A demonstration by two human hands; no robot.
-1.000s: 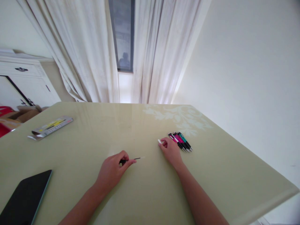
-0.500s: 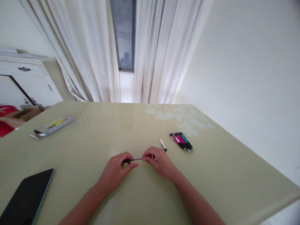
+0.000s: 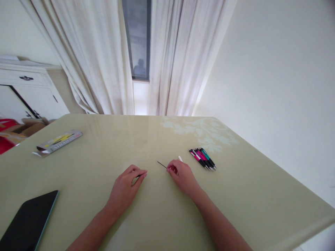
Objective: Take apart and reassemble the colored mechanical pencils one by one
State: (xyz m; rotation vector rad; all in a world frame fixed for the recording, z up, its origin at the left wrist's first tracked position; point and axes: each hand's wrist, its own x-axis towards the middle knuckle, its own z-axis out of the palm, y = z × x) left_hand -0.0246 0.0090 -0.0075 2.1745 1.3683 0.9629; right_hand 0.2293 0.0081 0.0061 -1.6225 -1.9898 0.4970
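My right hand [image 3: 183, 177] pinches a thin black pen refill [image 3: 161, 164], which sticks out to the left from the fingertips. My left hand [image 3: 123, 191] is closed in a pinch, thumb against forefinger. Only a dark sliver of a black pen part shows between its fingers; the rest is hidden. A gap separates the two hands above the table. Just behind my right hand lies a white pen barrel piece [image 3: 180, 158], partly covered by the hand. Several click pens [image 3: 202, 159] in pink, purple and teal with black grips lie side by side to the right.
An opened pen box [image 3: 60, 141] with a yellow print lies at the back left of the pale green table [image 3: 117, 139]. A dark tablet [image 3: 30, 219] rests at the front left. Beyond the table are curtains [image 3: 99, 55] and a white cabinet [image 3: 28, 87].
The refill has come apart from the black pen part. My right hand moved slightly right with the refill, now partly covering the white piece; my left hand moved slightly left.
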